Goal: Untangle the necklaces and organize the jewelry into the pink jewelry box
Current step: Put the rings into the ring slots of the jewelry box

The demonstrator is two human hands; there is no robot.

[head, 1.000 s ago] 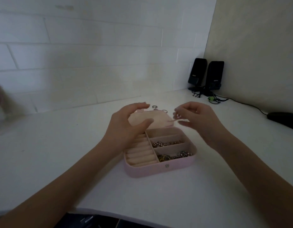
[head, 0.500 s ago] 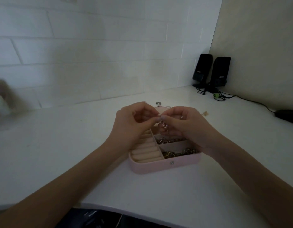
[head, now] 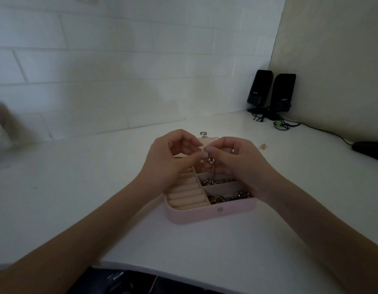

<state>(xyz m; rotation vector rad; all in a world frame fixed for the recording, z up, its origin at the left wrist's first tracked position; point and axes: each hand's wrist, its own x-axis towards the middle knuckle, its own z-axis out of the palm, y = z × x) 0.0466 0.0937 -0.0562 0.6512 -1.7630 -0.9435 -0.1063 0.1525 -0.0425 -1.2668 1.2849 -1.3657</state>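
Observation:
The pink jewelry box (head: 196, 215) lies open on the white table, with beige ring rolls on its left side and beaded chains (head: 226, 197) in two right compartments. Above the box, my left hand (head: 171, 160) and my right hand (head: 239, 160) meet fingertip to fingertip. Both pinch a small pinkish beaded piece of jewelry (head: 211, 160), and a thin strand hangs from it toward the upper right compartment. My hands hide the box's lid and back compartment.
A small metal hook-shaped piece (head: 203, 133) lies just behind the box. A tiny gold item (head: 263, 146) rests to the right. Two black speakers (head: 270, 94) with cables stand in the back right corner, a dark object (head: 368, 150) at the right edge, a blurred object (head: 1, 132) at far left.
My hands went from apart and open over the lid to joined over the box, both pinching the small beaded piece. In the last half second they barely moved.

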